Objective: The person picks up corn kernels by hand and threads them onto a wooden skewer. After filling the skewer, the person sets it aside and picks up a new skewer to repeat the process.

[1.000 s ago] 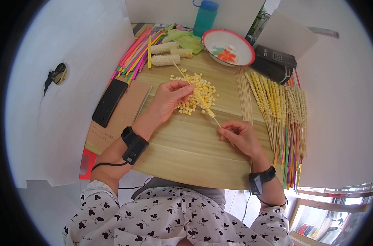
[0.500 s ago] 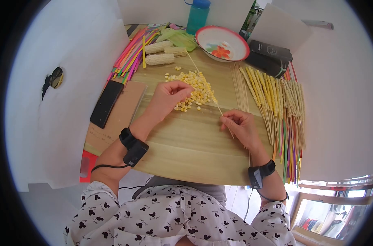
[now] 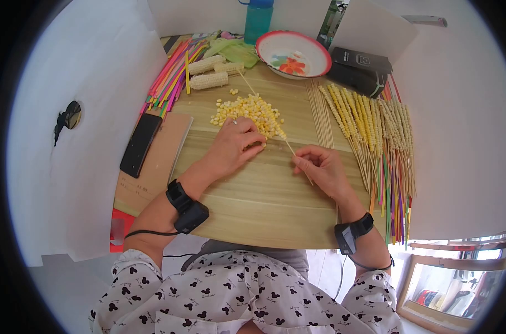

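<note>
A thin wooden skewer (image 3: 289,147) runs slantwise over the pile of yellow corn kernels (image 3: 247,108), with kernels threaded along its middle stretch. My right hand (image 3: 322,170) pinches the skewer near its lower end. At the lower edge of the pile, my left hand (image 3: 239,147) is closed, fingers curled and palm down. A yellow kernel shows at its fingertips; the rest of the grip is hidden. Right of the pile lie bare skewers (image 3: 321,114), and beyond them a row of skewers full of kernels (image 3: 356,114).
Stripped cobs (image 3: 208,80) and colourful strips (image 3: 169,72) lie at the back left. A phone (image 3: 140,146) rests on a brown notebook (image 3: 172,145). Behind stand a red-rimmed bowl (image 3: 314,50), a blue-green bottle (image 3: 258,25) and a black box (image 3: 361,59).
My left hand has moved from above the pile down to its lower edge, turning palm down. My right hand keeps its pinch on the skewer. The whole view has shifted slightly.
</note>
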Available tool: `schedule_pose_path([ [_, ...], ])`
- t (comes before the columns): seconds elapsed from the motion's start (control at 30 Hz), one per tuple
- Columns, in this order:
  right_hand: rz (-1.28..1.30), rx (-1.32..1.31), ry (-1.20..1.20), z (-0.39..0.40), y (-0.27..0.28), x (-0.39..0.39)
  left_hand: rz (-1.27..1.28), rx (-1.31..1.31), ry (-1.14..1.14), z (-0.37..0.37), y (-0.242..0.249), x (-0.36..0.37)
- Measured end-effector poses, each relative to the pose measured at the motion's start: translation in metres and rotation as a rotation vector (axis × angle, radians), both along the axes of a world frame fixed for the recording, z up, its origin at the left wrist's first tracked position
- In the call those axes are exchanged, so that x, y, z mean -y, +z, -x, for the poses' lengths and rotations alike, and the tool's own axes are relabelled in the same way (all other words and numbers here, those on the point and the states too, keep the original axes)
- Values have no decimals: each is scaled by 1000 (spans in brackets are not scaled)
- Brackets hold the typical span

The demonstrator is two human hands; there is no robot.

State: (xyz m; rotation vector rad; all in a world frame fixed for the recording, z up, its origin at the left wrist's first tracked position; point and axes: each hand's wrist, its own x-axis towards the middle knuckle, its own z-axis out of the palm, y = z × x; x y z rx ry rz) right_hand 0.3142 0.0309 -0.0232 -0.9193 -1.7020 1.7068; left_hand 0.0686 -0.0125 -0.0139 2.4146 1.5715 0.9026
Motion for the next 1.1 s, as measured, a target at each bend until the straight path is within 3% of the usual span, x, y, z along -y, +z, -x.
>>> schedule_pose_path([
  [0.57,10,65,28,2,7,2,-103,47,26,12,-1,-7],
  [0.63,-6,58,23,3,8,3,201,773,293,26,2,-12],
  [0.67,-11,56,29,3,8,4,193,773,298,35,4,-16],
  [0.73,-10,66,40,3,7,3,184,1189,368,56,9,-22],
  [0.77,-16,64,50,3,6,4,173,1189,374,64,8,-23],
  [0.83,-45,57,58,4,5,5,222,1577,364,77,1,-25],
  [1.1,-16,109,121,4,9,8,267,1883,180,95,-13,-29],
])
